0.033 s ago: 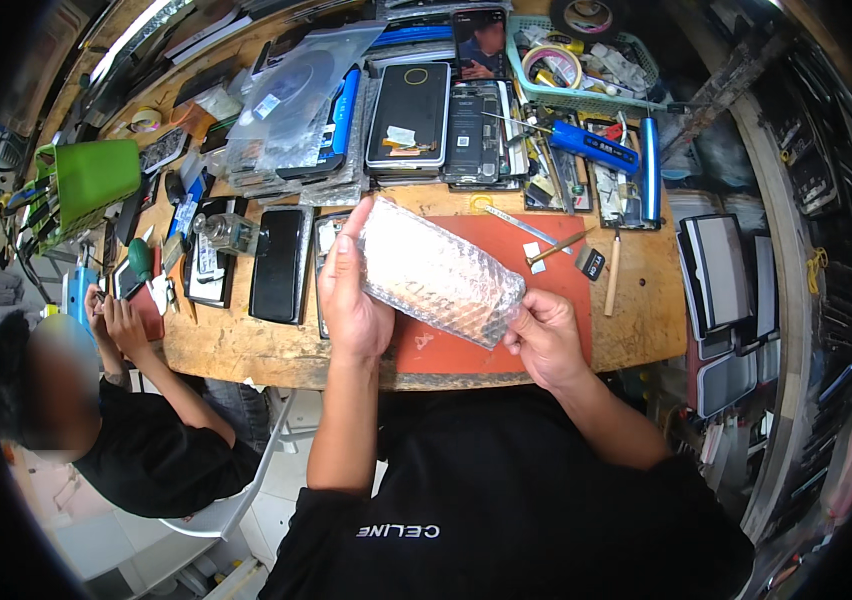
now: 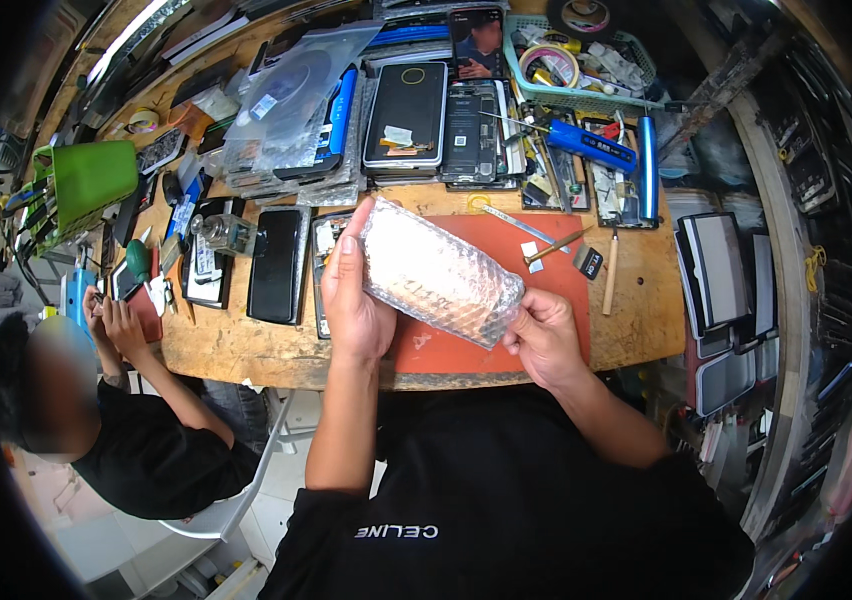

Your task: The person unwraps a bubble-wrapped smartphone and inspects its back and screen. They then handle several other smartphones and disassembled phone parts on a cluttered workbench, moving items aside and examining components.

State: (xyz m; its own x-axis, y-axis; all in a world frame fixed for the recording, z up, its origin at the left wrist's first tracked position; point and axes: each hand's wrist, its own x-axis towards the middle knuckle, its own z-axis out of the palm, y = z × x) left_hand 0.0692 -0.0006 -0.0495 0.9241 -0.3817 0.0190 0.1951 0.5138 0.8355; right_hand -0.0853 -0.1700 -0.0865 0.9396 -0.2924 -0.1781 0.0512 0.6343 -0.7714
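Note:
Between my hands, above an orange-red work mat (image 2: 556, 347), is a flat oblong bubble-wrap package (image 2: 436, 270), its far-left end raised toward the bench's back. My left hand (image 2: 354, 290) grips that end, thumb along the edge and the other fingers mostly hidden behind the wrap. At the lower right corner, my right hand (image 2: 546, 338) pinches the plastic between thumb and fingers. What lies inside the wrap cannot be made out. Just beyond my right hand, a brass-coloured pointed tool (image 2: 558, 246), a thin metal strip (image 2: 526, 228) and a small dark square piece (image 2: 589, 262) rest on the mat.
Stacked phones (image 2: 404, 115), a blue electric screwdriver (image 2: 591, 146) and a mint basket (image 2: 636, 95) of tapes line the back. A black phone (image 2: 279, 265) and a green basket (image 2: 96, 185) are leftward. A seated person (image 2: 161, 440) works at the left.

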